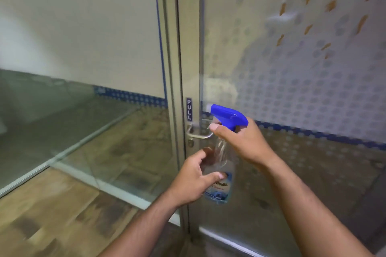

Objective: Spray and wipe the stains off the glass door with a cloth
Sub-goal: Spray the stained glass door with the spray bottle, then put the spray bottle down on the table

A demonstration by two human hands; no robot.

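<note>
A clear spray bottle (221, 181) with a blue trigger head (228, 118) is held in front of the glass door (292, 81). My right hand (244, 142) grips its neck under the trigger, nozzle pointing left at the door edge. My left hand (196, 179) wraps the bottle's lower body near the blue label. The door glass carries a frosted dot pattern, orange streak marks and a whitish smear (282, 17) high up. No cloth is in view.
The door's metal frame (188, 48) bears a "PULL" sign (189, 109) above a steel lever handle (198, 134). A fixed glass panel (83, 69) stands to the left. Wood-look flooring (52, 210) lies below.
</note>
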